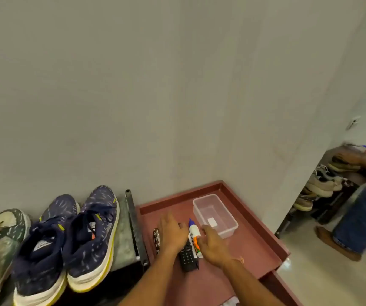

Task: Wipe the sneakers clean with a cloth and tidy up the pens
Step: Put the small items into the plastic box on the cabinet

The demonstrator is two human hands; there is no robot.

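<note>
Both hands are down flat-ish on the reddish-brown surface (pixel 246 246), which is tray-like with a raised lip. The left hand (pixel 171 233) is palm down with relaxed fingers, lying over the far end of a black remote (pixel 187 257), not gripping it. The right hand (pixel 212 242) has its fingers fairly straight and sits just to the right of the white marker (pixel 194 236), touching its side as far as I can tell.

That marker is chunky, smooth plastic with a blue cap pointing away, wedged between the two hands beside the remote. A small patterned case (pixel 156 240) lies left of the left hand. A clear plastic box (pixel 218 212) with rounded corners sits just beyond the right hand's fingertips. The navy sneakers (pixel 89 235), speckled knit with white and yellow soles, stand well off to the left.
</note>
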